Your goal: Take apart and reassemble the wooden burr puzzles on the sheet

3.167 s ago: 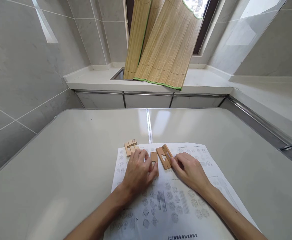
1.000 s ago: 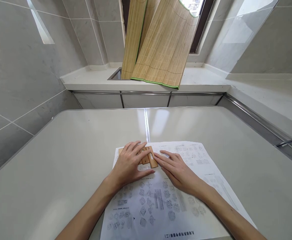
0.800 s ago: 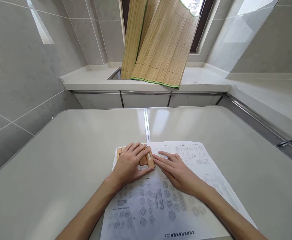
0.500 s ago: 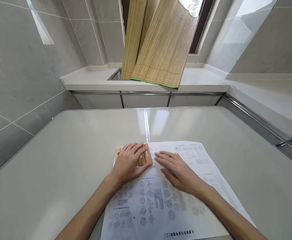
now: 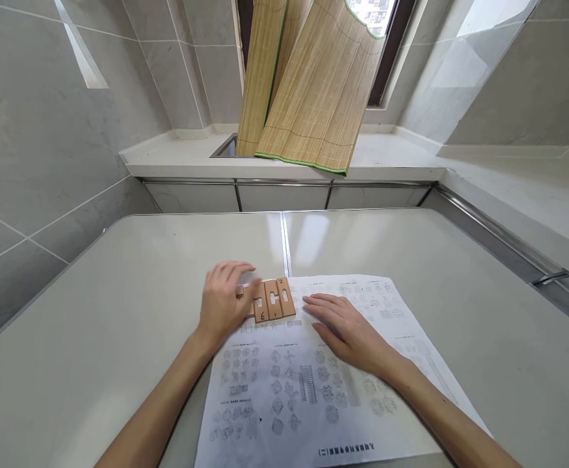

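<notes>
Several flat wooden puzzle pieces with cut-out slots lie side by side at the top left of a printed paper sheet. Dark numbers are marked on some of them. My left hand curves over the left end of this row, thumb apart from the fingers and slightly blurred; it hides the leftmost pieces. I cannot tell whether its fingertips touch them. To the right of the row, my right hand rests flat on the sheet with its fingers stretched out, holding nothing.
The sheet lies on a glossy pale table with a seam down its middle. Behind it are a white ledge and a bamboo mat hanging by a window. A metal rail runs along the right side.
My left hand has shifted left and lifted off the wooden pieces on the right, uncovering more of the row. My right hand has stayed nearly still.
</notes>
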Demonstrator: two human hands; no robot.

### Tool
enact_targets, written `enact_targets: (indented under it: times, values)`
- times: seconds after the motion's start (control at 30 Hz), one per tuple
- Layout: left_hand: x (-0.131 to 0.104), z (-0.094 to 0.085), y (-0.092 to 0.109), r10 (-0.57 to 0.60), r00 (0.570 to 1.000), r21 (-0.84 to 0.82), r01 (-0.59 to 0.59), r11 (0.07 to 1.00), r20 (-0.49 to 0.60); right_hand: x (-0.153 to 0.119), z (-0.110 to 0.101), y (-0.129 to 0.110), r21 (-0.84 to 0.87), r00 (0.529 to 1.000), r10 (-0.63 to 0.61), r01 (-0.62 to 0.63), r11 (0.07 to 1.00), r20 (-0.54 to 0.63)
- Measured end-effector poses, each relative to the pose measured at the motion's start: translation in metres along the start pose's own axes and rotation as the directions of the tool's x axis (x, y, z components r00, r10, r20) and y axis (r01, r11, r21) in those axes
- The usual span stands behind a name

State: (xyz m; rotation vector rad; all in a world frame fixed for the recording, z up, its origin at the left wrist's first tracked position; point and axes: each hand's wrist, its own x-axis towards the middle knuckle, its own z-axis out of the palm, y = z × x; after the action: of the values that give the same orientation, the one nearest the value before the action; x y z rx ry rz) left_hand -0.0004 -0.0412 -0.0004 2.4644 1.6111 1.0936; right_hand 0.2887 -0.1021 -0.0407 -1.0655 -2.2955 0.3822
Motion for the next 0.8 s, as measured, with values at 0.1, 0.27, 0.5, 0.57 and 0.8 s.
enact_targets:
  times: [0.1,0.27,0.5,0.57,0.8]
  values:
    - [0.004,-0.005,-0.022,-0.238,0.964,-0.069,0.231,0.971,-0.12,0.0,0.001,0.0,0.023,0.999,0.025,-0.025,0.999,-0.024]
    - [0.005,-0.005,-0.052,-0.603,0.796,-0.244,0.575,0.781,-0.054,0.0,0.0,-0.001,0.056,0.997,0.046,-0.042,0.998,-0.062]
    - [0.002,-0.002,-0.053,-0.586,0.81,-0.281,0.571,0.771,0.039,0.001,0.0,-0.002,0.082,0.994,0.046,-0.038,0.996,-0.1]
    - [0.002,-0.002,-0.051,-0.585,0.81,-0.283,0.573,0.769,0.05,0.001,0.002,-0.001,0.098,0.991,0.05,-0.038,0.994,-0.122]
    - [0.002,-0.003,-0.05,-0.584,0.809,-0.277,0.578,0.768,0.069,0.001,0.006,0.002,0.137,0.987,0.076,-0.056,0.989,-0.144]
